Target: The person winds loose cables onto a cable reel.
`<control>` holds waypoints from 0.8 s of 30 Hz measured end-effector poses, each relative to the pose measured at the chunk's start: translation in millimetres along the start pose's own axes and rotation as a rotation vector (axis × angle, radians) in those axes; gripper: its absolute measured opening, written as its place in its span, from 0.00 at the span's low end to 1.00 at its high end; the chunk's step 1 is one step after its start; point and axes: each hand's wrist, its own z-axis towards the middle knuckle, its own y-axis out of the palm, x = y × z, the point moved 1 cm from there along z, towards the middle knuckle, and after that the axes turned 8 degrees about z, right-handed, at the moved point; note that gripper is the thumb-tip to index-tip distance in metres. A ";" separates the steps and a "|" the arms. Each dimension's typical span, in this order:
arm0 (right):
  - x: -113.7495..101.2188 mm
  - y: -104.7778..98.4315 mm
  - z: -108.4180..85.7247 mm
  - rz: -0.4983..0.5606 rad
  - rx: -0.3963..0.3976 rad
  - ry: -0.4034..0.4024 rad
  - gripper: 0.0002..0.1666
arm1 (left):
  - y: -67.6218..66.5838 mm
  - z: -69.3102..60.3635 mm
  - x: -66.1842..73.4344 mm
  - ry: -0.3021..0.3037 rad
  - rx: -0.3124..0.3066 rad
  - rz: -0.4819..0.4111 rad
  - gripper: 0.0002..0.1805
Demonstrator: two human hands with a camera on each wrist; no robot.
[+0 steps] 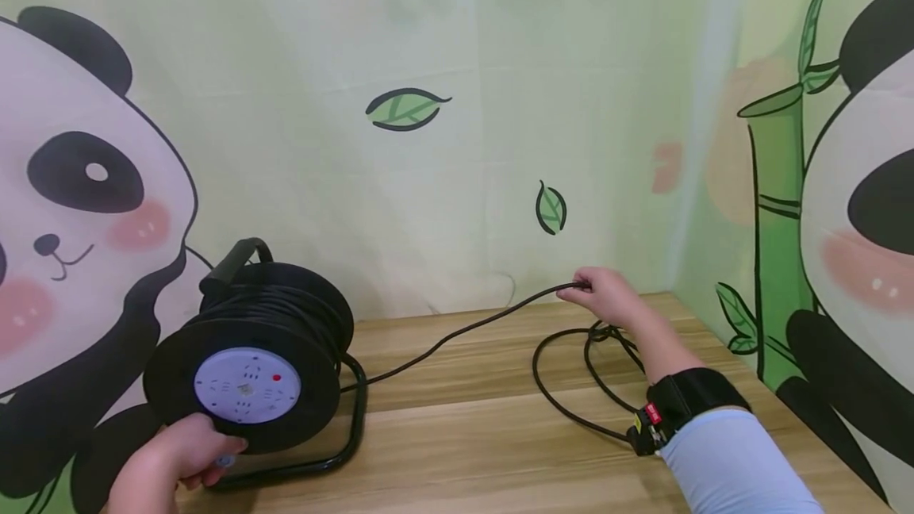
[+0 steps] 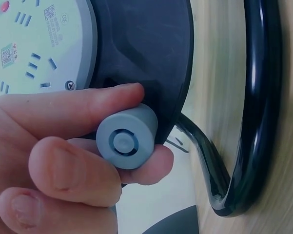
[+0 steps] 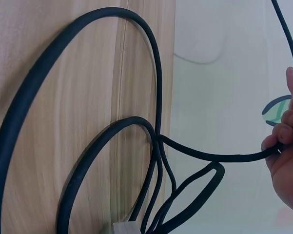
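Observation:
A black cable reel [image 1: 171,371] stands on its tube frame, its round socket panel [image 1: 246,419] facing forward. At the lower rim my left hand [image 1: 182,450] grips a small grey knob [image 2: 129,141], with the fingers wrapped around it. My right hand [image 1: 607,294] pinches the black cable [image 1: 457,331] above the far right of the table. From there the cable slopes down to the reel, slightly slack. Loose cable loops [image 3: 90,151] hang and lie below the right hand. Wound cable [image 1: 286,312] fills much of the drum.
The wooden table [image 1: 457,450] meets a printed cloth backdrop [image 1: 443,205] behind and at the right. The reel's bent black tube stand [image 1: 357,427] juts out to its right. A black block with red and yellow labels [image 1: 643,439] sits by the right wristband.

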 end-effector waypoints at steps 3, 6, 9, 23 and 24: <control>0.1 2.3 0.0 0.000 -0.001 -0.020 0.23 | -0.4 -1.5 0.4 -0.004 0.006 -0.008 0.22; 1.6 4.0 -0.2 0.000 -0.009 -0.035 0.24 | -0.9 -2.4 0.3 -0.008 0.007 -0.009 0.22; 4.5 5.8 -0.5 -0.007 -0.010 -0.049 0.25 | -1.4 -2.6 -0.7 -0.009 0.004 0.000 0.22; 9.7 12.8 -3.9 -0.020 -0.014 -0.069 0.27 | -0.9 0.4 -7.4 -0.014 0.011 -0.010 0.22; 9.3 13.3 -4.3 -0.023 -0.016 -0.072 0.27 | -1.0 0.0 -7.8 -0.013 0.016 -0.011 0.23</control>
